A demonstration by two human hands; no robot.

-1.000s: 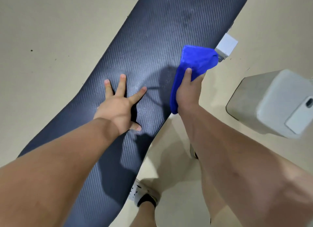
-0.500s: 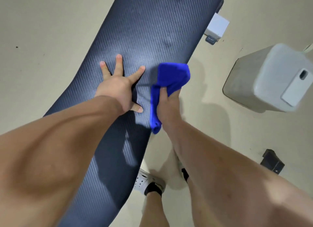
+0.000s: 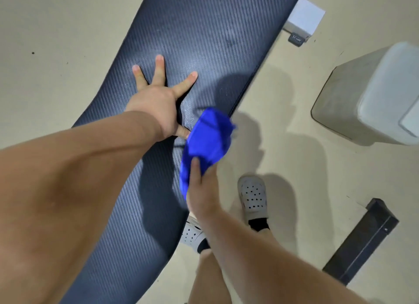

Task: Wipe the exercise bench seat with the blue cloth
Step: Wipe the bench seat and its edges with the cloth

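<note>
Underneath both arms, a long dark ribbed exercise bench seat (image 3: 199, 38) runs diagonally from upper right to lower left, its far and near ends cut off by the frame. It stands over a pale floor (image 3: 56, 31). To the right of the right hand, a grey-white blocky object (image 3: 374, 95) sits on the floor, cut off at the frame's edge, so what it is stays unclear. Below that, a dark rectangular bar (image 3: 362, 242) lies on the floor, its make hard to read. Beyond the hands, at the seat's right edge, a small white box (image 3: 305, 20) peeks out, partly hidden by the seat. The left hand (image 3: 158, 102) lies flat on the seat, fingers spread wide, holding nothing. Just beside its thumb, the right hand (image 3: 199, 190) grips the blue cloth (image 3: 208, 140), thumb on top and fingers hidden beneath. The cloth is motion-blurred at the seat's right edge; whether it touches the seat is unclear. Below the right hand, two perforated grey-white shoes (image 3: 252, 196) show, one mostly hidden behind the forearm.
</note>
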